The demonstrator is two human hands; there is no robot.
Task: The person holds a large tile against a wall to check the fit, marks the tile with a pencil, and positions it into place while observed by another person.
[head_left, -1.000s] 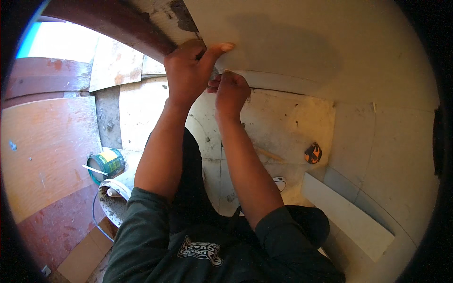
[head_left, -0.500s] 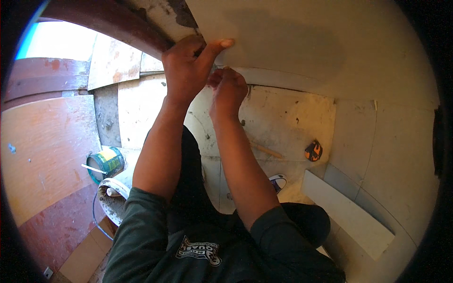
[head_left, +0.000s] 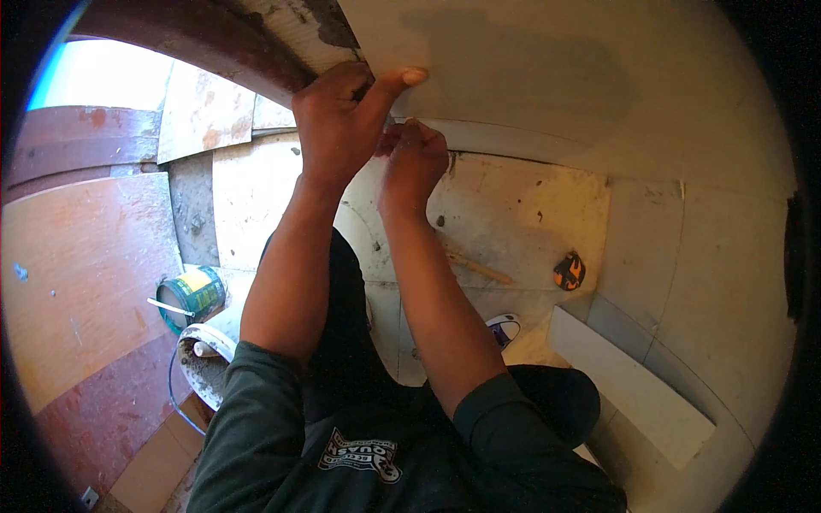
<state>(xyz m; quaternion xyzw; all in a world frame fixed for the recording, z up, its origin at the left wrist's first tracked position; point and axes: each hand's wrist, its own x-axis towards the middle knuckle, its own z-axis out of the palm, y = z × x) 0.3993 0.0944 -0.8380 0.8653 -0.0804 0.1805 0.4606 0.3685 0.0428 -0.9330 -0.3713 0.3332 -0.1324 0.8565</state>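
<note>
My left hand (head_left: 333, 120) grips the left edge of a large grey wall tile (head_left: 547, 77). Its thumb lies on the tile's face, while the other fingers curl behind the edge, out of sight. Just below and to the right, my right hand (head_left: 412, 171) is closed, fingertips pinched together close to the tile's lower corner. What those fingers hold, if anything, is too small and hidden to make out. A reddish-brown door frame (head_left: 231, 51) runs beside my left hand, with rough wall between it and the tile.
An orange and black tape measure (head_left: 569, 271) and a wooden handle (head_left: 479, 270) lie on the pale floor tiles (head_left: 522, 201). A narrow tile strip (head_left: 629, 385) rests at the right. On the left stand a green can (head_left: 198, 291) and a white bucket (head_left: 192, 363) of dark mix.
</note>
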